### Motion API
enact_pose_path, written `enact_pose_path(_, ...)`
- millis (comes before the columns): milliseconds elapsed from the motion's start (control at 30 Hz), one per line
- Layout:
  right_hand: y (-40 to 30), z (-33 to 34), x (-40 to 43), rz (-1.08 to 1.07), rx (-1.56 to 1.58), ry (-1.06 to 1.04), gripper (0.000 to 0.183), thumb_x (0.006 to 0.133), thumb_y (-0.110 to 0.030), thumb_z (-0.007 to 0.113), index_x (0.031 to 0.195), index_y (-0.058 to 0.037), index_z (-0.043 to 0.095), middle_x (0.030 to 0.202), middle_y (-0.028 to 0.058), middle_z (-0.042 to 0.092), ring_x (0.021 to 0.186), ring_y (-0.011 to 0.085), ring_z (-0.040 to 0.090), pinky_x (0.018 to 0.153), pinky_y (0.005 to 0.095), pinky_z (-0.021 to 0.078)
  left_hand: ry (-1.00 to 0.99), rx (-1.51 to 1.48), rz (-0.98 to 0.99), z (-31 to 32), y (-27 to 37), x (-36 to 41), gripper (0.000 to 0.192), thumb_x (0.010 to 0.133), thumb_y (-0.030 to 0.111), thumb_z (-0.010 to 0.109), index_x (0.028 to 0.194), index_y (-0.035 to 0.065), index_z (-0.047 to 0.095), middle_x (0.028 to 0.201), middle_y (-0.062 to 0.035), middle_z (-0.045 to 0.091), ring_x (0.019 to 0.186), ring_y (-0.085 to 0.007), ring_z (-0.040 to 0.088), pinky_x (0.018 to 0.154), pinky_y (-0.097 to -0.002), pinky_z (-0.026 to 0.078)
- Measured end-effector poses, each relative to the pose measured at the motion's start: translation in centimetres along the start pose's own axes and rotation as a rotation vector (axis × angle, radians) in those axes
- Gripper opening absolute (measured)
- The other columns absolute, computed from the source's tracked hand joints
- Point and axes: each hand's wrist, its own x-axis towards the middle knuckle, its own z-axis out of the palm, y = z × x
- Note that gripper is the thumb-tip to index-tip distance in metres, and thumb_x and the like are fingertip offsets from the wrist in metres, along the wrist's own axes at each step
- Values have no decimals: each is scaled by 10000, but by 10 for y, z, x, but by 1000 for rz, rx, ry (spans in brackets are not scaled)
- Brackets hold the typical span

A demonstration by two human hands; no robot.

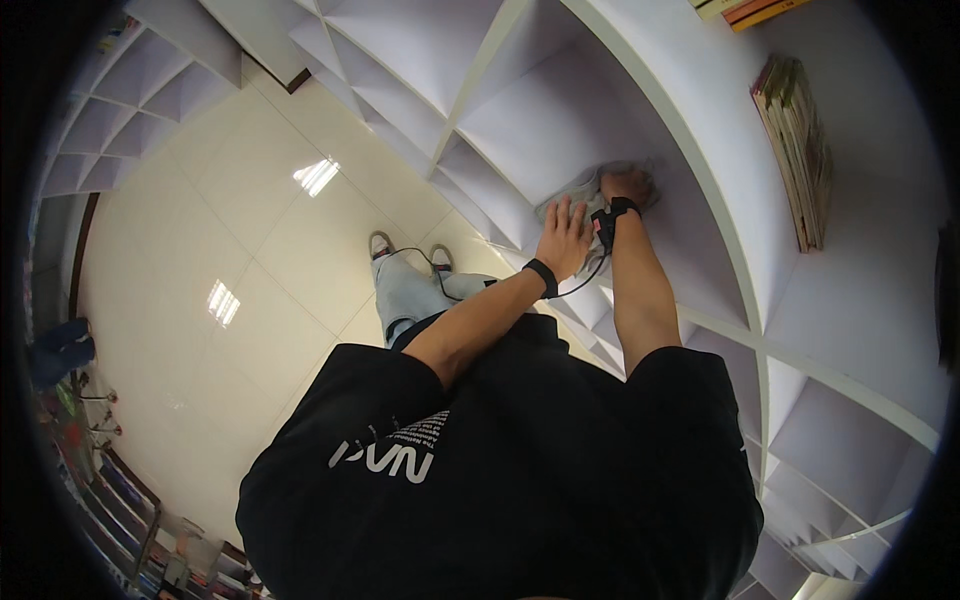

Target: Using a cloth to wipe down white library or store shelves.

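Note:
A grey cloth [574, 196] lies bunched on a board of a white cubby shelf [517, 112]. Flat on the cloth's near part rests my left hand [566, 238], its fingers spread. My right hand [628, 187] is on the cloth's far right part, deeper in the same compartment; it is blurred and its fingers curl over the fabric. Black bands circle both wrists, and a small black device [604, 229] with a cable sits at the right wrist.
Thin books [791, 150] stand in the compartment on the right, with more books [750, 11] above. Other white cubbies [840, 442] run along the right and the upper left [135, 75]. Tiled floor [225, 225] spreads on the left. Dark blue objects [64, 349] and filled racks [120, 487] line the left edge.

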Motion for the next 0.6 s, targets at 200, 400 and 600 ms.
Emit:
enact_pose_path(200,16,29,-50,-80,166,165,919,856,-453,541,1513,28,114,1570,314,77,1472,435,61,1203,482,82,-78,-157,187,-13,-46,-7,283,860,242,554,1059,177,744,1386,-88,533,1366,-361,368,1142,-498,248)
enact_pose_path(400,43,77,-96,-161,213,248,777,885,-416,527,1461,19,239,1504,407,148,1419,523,146,1179,529,131,-270,-261,328,-43,-109,8,295,757,113,606,973,234,765,1353,42,567,1358,-190,411,1160,-397,284)
enact_pose_path(600,29,104,-167,-57,238,338,727,945,-518,425,1458,-23,283,1464,445,203,1383,569,201,1145,580,168,-413,-229,418,-56,-155,32,322,751,81,611,976,248,770,1366,33,565,1344,-178,437,1146,-370,319)
